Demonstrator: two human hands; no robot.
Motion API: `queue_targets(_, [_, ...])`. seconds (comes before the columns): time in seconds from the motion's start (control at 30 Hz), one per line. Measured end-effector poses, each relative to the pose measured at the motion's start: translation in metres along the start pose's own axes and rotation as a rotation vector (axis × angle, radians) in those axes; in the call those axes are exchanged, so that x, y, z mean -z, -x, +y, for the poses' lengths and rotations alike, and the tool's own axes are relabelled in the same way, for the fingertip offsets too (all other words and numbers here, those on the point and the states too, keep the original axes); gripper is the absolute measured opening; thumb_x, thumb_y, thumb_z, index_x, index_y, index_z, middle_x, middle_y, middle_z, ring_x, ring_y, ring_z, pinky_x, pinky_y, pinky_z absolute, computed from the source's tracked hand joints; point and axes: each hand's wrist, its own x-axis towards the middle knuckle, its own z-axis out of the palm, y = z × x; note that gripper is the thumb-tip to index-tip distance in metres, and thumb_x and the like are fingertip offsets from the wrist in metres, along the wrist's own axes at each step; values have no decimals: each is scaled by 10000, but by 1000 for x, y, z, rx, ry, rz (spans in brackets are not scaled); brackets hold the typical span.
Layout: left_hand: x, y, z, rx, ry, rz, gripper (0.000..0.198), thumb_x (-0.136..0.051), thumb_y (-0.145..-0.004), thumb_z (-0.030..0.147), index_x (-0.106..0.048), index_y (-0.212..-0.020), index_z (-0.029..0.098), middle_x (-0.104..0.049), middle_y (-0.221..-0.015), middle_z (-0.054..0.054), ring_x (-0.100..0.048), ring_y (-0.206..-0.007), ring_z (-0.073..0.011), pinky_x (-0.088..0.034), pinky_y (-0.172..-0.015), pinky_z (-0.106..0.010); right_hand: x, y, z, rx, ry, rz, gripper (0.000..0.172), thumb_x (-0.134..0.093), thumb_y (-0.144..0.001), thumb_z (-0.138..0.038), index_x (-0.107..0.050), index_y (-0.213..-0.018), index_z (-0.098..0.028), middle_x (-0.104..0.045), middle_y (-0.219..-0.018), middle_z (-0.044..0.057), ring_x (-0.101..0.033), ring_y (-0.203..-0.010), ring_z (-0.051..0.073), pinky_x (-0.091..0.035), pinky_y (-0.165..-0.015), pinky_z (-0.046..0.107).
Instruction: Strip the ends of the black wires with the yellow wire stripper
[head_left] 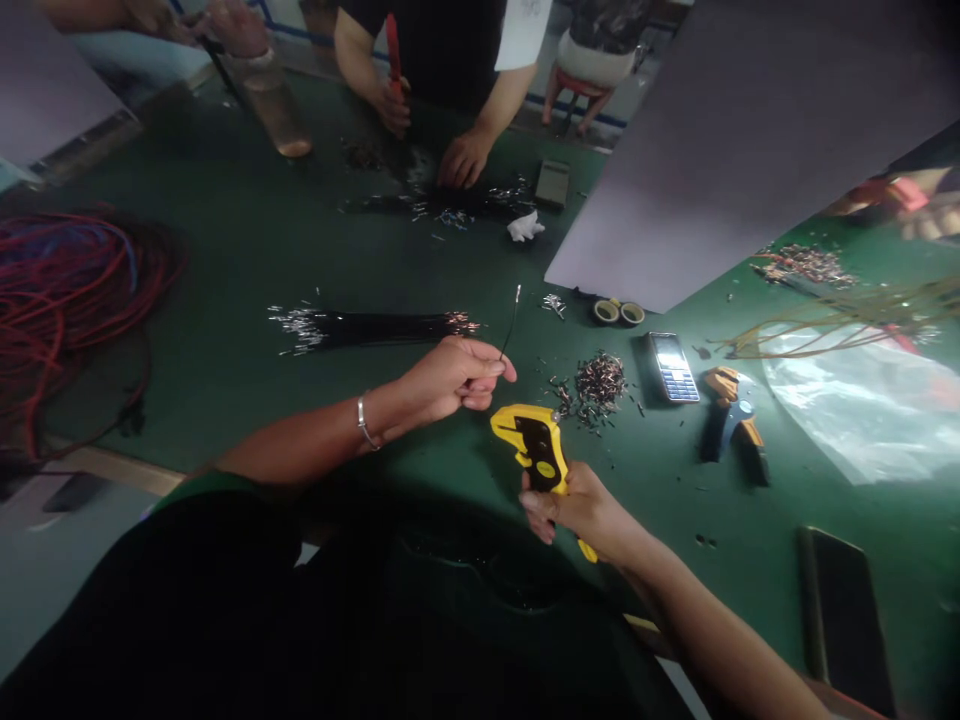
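Note:
My left hand (pixel 469 375) pinches a thin black wire (pixel 510 330) between thumb and forefinger. The wire points up and ends in a silvery tip. Wrapped in my right hand (pixel 574 505) is a yellow and black crimping tool (pixel 536 445), its head turned toward the left hand and apart from the wire. Behind the left hand lies a bundle of black wires (pixel 375 327), silvery at the left end and coppery at the right. A pile of small coppery bits (pixel 600 380) sits right of the wire, and a few silvery terminals (pixel 553 305) lie farther back.
On the green table (pixel 225 260) are a keypad phone (pixel 673 368), a blue and orange hand tool (pixel 731 425), tape rolls (pixel 619 312), a dark smartphone (pixel 847 615) and red cables (pixel 67 300). A white panel (pixel 720 130) slants at right. Opposite, a person's hands (pixel 463 158) work over wires.

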Motion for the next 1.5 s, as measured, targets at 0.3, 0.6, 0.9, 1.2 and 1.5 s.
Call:
queue_targets(0.3, [-2,1,-1,-9,-11,15,165,-572,-834,76,-678,-707,89,-342,-441,51,-250,-397,-27,-224,-424,-225,-3,6,-8,-61,45,-2,279,-707,-705,-374,-497,-729,-192,-514,-426,-71,-445,-390,92,-351,-462,243])
queue_targets(0.6, [-5,2,-2,21,39,2,170,-584,-822,85,-686,-687,98,-340,-433,46,-250,-394,-30,-208,-419,-239,-1,11,4,-3,-158,-61,346,-745,-723,-438,-522,-715,-174,-511,-454,-57,-464,-381,101,-369,-425,254])
queue_targets(0.9, [4,-5,-2,-58,143,4,83,-573,-833,93,-650,-805,90,-485,-488,25,-426,-430,-61,-439,-566,-282,-3,0,17,103,-261,13,327,-767,-728,-400,-535,-728,-169,-493,-447,-59,-454,-375,105,-402,-413,262])
queue_targets(1.2, [11,-9,0,-68,70,43,116,-582,-855,154,-654,-882,69,-682,-784,-93,-674,-688,-164,-513,-813,-399,4,1,22,94,-301,64,321,-780,-734,-381,-541,-775,-170,-505,-484,-51,-463,-407,113,-424,-434,285])
queue_targets(1.5, [18,-15,-4,-23,-45,78,216,-660,-807,223,-671,-967,80,-687,-898,-127,-647,-717,-158,-539,-729,-379,7,1,22,110,-346,68,315,-789,-733,-372,-553,-776,-168,-514,-502,-45,-471,-414,117,-413,-438,289])
